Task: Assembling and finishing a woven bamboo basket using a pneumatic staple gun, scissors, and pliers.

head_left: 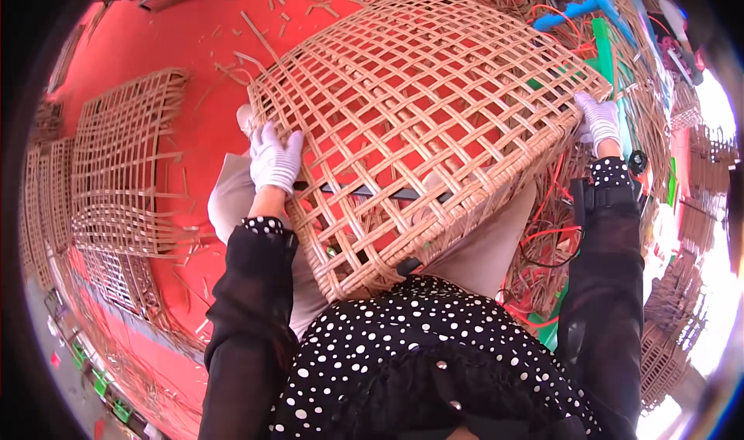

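Both hands wear white knit gloves: the left hand clasps the left edge of a large open-lattice rattan panel — frame centre, across the lap — the right hand grips its right corner. Flat woven mats lie left on the red floor.

Both hands gloved white, arms spread wide — left hand fingers curled; right hand clenched

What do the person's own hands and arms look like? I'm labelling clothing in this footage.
Both hands, left hand and right hand, wear white fabric gloves. Both arms are covered by sheer black long sleeves ending in black cuffs with white polka dots, matching the dotted black garment.
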Demonstrator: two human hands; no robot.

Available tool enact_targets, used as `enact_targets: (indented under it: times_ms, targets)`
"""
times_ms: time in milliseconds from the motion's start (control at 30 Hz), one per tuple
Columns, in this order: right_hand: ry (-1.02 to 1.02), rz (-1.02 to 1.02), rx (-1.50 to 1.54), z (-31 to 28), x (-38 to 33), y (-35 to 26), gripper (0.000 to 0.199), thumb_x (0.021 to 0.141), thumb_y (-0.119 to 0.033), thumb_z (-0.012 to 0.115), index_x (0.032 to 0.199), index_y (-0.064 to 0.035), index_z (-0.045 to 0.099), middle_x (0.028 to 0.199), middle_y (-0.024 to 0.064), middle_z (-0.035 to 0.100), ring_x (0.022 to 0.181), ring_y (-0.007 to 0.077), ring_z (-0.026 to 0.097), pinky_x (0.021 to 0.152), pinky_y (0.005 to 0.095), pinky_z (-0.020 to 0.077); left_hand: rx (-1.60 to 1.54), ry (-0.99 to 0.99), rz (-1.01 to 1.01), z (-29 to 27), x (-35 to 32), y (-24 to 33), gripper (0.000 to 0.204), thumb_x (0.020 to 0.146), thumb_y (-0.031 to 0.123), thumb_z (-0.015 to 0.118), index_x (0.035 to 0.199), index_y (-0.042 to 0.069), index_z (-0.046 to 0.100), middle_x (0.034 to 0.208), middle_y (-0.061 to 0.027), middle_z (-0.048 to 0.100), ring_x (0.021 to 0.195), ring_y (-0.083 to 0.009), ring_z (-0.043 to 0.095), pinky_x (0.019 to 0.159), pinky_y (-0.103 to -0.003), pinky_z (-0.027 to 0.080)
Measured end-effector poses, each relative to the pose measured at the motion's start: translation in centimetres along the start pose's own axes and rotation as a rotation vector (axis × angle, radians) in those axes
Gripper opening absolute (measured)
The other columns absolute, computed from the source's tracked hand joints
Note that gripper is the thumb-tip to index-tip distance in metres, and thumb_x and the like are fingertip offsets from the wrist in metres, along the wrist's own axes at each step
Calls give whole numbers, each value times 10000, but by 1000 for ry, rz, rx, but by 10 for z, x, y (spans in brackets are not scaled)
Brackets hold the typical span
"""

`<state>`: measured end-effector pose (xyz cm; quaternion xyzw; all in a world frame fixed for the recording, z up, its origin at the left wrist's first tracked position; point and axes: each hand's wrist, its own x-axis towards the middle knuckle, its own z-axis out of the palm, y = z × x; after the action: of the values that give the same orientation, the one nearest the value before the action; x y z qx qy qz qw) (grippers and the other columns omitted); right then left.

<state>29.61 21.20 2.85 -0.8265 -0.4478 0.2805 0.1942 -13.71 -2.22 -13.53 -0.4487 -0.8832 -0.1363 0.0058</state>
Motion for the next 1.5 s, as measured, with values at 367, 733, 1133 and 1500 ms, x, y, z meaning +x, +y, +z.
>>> enact_targets:
  times_ms: [367,733,1133,1500]
  targets:
    - [-334,-1320,-820,-25,-18,1,509,583,-365,777,966,-93,580,1009,107,543,1043,288,503,914,383,391,-432,-701,466,-160,-80,112,516,648,358,731,1022,39,571,942,-126,569,893,-291,570,769,-375,463]
    - [-313,-1159,-1092,-25,-28,-11,630,501,-384,799,981,-56,555,1060,144,532,1079,319,479,953,376,370,-387,-381,477,-147,-127,144,294,695,210,660,910,73,512,875,-131,563,792,-326,581,663,-417,481]
    - [-974,-1373,-543,42,-73,-36,150,715,-155,646,838,-87,596,874,94,577,820,294,577,739,386,461,-640,-860,487,-122,-43,150,215,776,230,630,889,48,628,759,-149,626,709,-300,610,643,-360,477]
    - [-791,-1636,-816,56,-91,-34,97,739,-133,604,807,-77,563,814,97,558,812,284,563,703,386,459,-507,-723,606,-106,-41,154,231,773,271,607,856,58,639,743,-144,611,666,-310,599,615,-376,477]
